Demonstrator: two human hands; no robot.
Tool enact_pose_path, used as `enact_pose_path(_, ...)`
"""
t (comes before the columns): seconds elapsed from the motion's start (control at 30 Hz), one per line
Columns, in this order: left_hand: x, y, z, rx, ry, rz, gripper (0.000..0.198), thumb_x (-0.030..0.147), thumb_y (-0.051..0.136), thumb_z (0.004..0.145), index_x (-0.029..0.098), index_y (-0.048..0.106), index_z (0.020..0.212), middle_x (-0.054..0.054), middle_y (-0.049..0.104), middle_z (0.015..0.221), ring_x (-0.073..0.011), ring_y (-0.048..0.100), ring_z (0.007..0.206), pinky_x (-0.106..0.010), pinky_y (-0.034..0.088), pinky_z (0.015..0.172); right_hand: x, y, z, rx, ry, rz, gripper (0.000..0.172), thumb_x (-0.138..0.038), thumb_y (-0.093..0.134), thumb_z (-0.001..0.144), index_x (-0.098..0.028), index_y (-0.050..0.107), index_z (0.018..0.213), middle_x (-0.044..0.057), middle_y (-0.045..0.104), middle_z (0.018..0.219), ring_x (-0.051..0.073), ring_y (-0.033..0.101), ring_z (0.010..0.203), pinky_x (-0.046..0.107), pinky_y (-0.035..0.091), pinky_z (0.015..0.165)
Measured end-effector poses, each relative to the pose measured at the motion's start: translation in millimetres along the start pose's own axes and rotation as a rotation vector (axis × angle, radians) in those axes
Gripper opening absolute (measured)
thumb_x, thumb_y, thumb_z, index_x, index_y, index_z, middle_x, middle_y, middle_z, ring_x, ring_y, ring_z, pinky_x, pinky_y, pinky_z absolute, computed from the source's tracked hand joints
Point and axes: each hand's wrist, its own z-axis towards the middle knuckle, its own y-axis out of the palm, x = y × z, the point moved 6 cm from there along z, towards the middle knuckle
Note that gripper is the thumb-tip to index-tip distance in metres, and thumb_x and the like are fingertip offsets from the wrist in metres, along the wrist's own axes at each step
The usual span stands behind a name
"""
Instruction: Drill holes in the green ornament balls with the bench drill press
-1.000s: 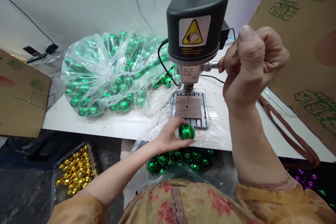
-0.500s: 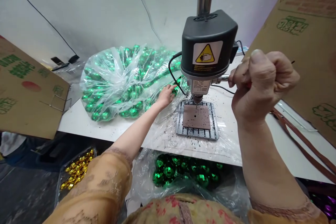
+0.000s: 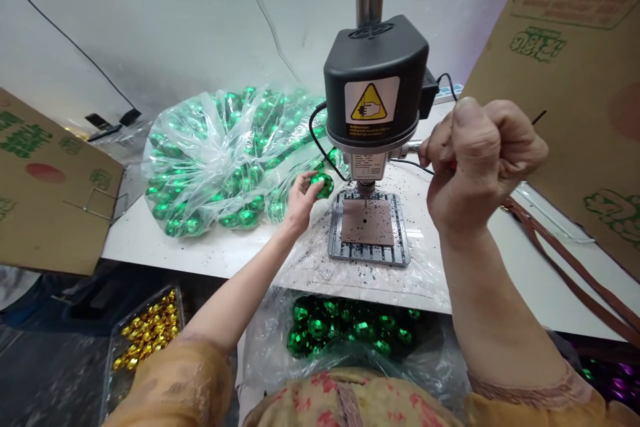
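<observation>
My left hand (image 3: 300, 203) holds a shiny green ball (image 3: 321, 185) between thumb and fingers, just left of the drill press. My right hand (image 3: 483, 160) is closed round the metal lever (image 3: 411, 148) on the right side of the drill press (image 3: 377, 87). Under the drill bit, a brown square plate (image 3: 354, 232) with a dark hole lies on the slotted metal base (image 3: 369, 253). Dark shavings are scattered over and around it. Behind my left hand lies a clear plastic bag (image 3: 215, 153) full of green balls.
More green balls (image 3: 350, 327) lie in plastic below the edge of the white table (image 3: 175, 255). A tray of gold balls (image 3: 150, 327) is at lower left. Cardboard boxes (image 3: 50, 193) stand at both sides. A brown strap (image 3: 565, 263) lies on the right.
My left hand has drawn back from the bag's right end toward me, with a green ball now plainly in its fingers. My right hand stays on the lever. The camera view has shifted slightly.
</observation>
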Motion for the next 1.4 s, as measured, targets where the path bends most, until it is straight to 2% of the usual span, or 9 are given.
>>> enact_pose_path(0.13, -4, 19.0, -53, -0.136, -0.134, -0.189, 0.057, 0.058, 0.084, 0.074, 0.02, 0.06, 0.109, -0.004, 0.073, 0.093, -0.0179, 0.07, 0.085, -0.032, 0.055, 0.078, -4, 2, 0, 0.018, -0.008, -0.011, 0.044, -0.021, 0.066, 0.091, -0.022, 0.038, 0.056, -0.006, 0.03, 0.047, 0.009, 0.033, 0.041, 0.032, 0.023, 0.043)
enact_pose_path(0.23, -11, 34.2, -65, -0.177, -0.171, -0.222, 0.064, 0.063, 0.087, 0.069, 0.02, 0.056, 0.105, -0.003, 0.073, 0.089, -0.0167, 0.069, 0.083, -0.031, 0.054, 0.079, -3, 2, -1, 0.019, -0.005, -0.04, 0.047, -0.026, 0.066, 0.092, -0.023, 0.035, 0.057, -0.006, 0.027, 0.048, 0.009, 0.031, 0.04, 0.032, 0.023, 0.043)
enact_pose_path(0.5, -19, 49.5, -56, -0.236, -0.088, -0.141, 0.059, 0.06, 0.085, 0.074, 0.021, 0.056, 0.107, -0.004, 0.073, 0.097, -0.0186, 0.07, 0.093, -0.033, 0.053, 0.085, 5, 0, -5, -0.037, -0.043, -0.263, 0.049, -0.051, 0.053, 0.098, -0.025, 0.029, 0.063, -0.004, 0.028, 0.051, 0.012, 0.029, 0.042, 0.034, 0.027, 0.042)
enact_pose_path(0.77, -20, 59.8, -53, -0.313, 0.012, -0.04, 0.057, 0.053, 0.085, 0.076, 0.021, 0.061, 0.116, -0.008, 0.072, 0.113, -0.0236, 0.068, 0.109, -0.04, 0.053, 0.098, 4, 0, -4, -0.008, 0.001, -0.102, 0.052, -0.045, 0.064, 0.093, -0.024, 0.03, 0.06, -0.006, 0.027, 0.048, 0.009, 0.027, 0.041, 0.031, 0.023, 0.043)
enact_pose_path(1.1, -29, 62.0, -53, -0.298, -0.031, -0.099, 0.057, 0.056, 0.08, 0.081, 0.021, 0.058, 0.121, -0.01, 0.071, 0.116, -0.0238, 0.068, 0.111, -0.04, 0.054, 0.099, 2, 4, 2, 0.035, 0.032, -0.075, 0.055, -0.046, 0.069, 0.09, -0.023, 0.032, 0.057, -0.007, 0.029, 0.046, 0.008, 0.028, 0.04, 0.032, 0.022, 0.042)
enact_pose_path(1.27, -19, 64.0, -57, -0.335, 0.027, 0.008, 0.059, 0.054, 0.082, 0.08, 0.021, 0.06, 0.124, -0.01, 0.069, 0.125, -0.0264, 0.067, 0.117, -0.043, 0.053, 0.104, 13, 6, 10, -0.025, 0.049, -0.137, 0.053, -0.056, 0.057, 0.095, -0.024, 0.032, 0.061, -0.007, 0.031, 0.05, 0.007, 0.03, 0.04, 0.028, 0.031, 0.042)
enact_pose_path(1.4, -8, 70.4, -65, -0.379, 0.076, 0.05, 0.058, 0.05, 0.083, 0.08, 0.022, 0.06, 0.124, -0.009, 0.07, 0.116, -0.0258, 0.069, 0.107, -0.042, 0.056, 0.097, 17, 6, 10, -0.059, 0.049, -0.164, 0.05, -0.055, 0.055, 0.097, -0.024, 0.033, 0.064, -0.006, 0.035, 0.052, 0.007, 0.034, 0.042, 0.028, 0.035, 0.044)
